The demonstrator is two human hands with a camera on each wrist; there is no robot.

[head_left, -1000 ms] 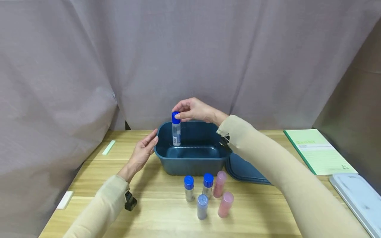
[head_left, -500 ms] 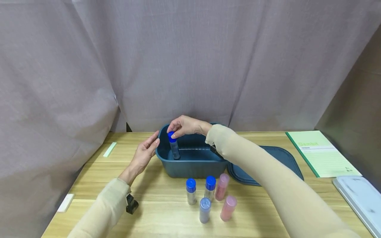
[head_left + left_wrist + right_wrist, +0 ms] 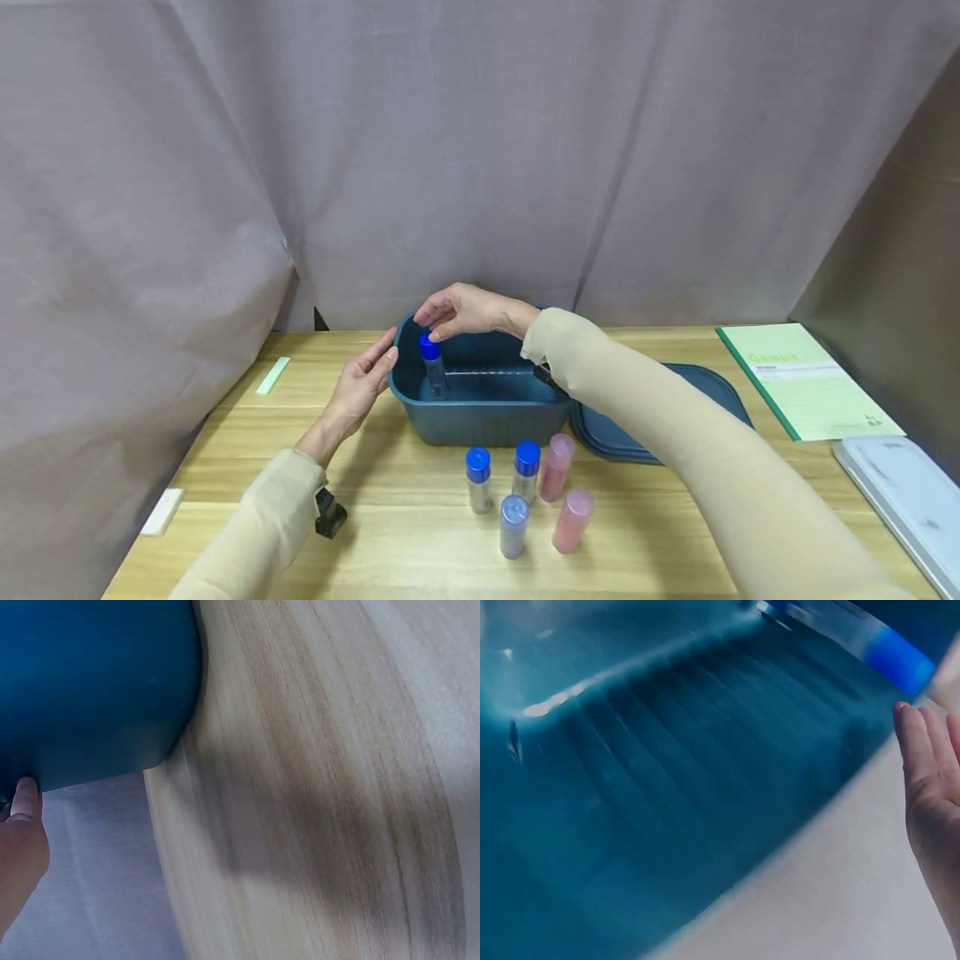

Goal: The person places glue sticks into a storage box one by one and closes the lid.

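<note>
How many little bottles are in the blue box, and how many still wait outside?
One blue-capped bottle already stands in the left end of the blue box. The right hand is just above its cap, fingertips at or barely off it, while the left hand rests against the box's left wall. Five bottles still stand on the table in front, and the lid lies beside the box.

Both arms wear snug, long beige sleeves reaching the wrists; the left hand (image 3: 358, 386) and right hand (image 3: 468, 308) are bare, a small black device strapped under each wrist
</note>
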